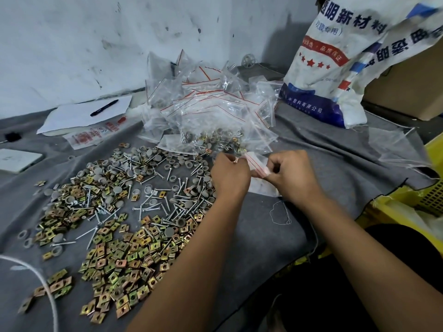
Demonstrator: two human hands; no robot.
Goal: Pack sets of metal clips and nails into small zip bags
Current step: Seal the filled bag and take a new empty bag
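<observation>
A small clear zip bag [256, 164] with a red seal line is held between both hands above the grey cloth. My left hand [229, 174] pinches its left edge. My right hand [292, 172] pinches its right edge, fingers curled. What the bag holds is hidden by my hands. Brass-coloured square metal clips [124, 257] lie scattered at the lower left. Silver nails [167, 207] and grey round caps [143, 156] are spread left of my hands. A heap of clear zip bags [211, 104], some filled, rises behind my hands.
A large white and blue printed sack [335, 61] stands at the back right beside a cardboard box [407, 82]. White paper with a black pen [104, 107] lies at the back left. A yellow crate [422, 204] sits at the right. A white cord [36, 279] crosses the lower left.
</observation>
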